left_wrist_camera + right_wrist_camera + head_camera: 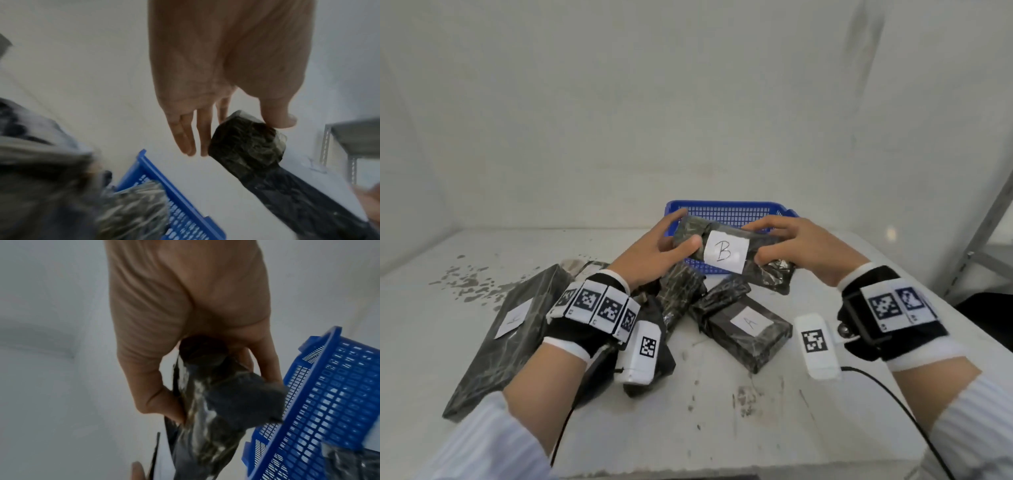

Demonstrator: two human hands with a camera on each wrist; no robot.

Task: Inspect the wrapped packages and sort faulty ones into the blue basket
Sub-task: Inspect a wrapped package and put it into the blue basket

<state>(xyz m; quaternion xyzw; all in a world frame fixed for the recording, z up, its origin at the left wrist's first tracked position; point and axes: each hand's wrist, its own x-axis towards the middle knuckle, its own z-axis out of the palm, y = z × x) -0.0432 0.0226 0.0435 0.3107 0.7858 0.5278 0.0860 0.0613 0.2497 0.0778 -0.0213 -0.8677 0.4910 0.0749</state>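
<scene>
A black wrapped package with a white label "B" (pixel 726 251) is held up in front of the blue basket (pixel 726 210). My left hand (pixel 683 231) pinches its left end between thumb and fingers. My right hand (pixel 756 241) grips its right end. In the left wrist view the thumb presses the package end (pixel 246 142), with the basket rim (pixel 156 177) below. The right wrist view shows the fingers curled round the crinkled package (pixel 205 402) beside the basket wall (pixel 329 402). Other black packages lie on the table, one labelled "A" (pixel 750 325).
A large flat black package (pixel 513 329) lies at the left and several smaller ones (pixel 681 291) are heaped under my left hand. The white table (pixel 722 411) has dark stains (pixel 465 281). A grey metal shelf frame (pixel 989 240) stands at the right and a wall close behind.
</scene>
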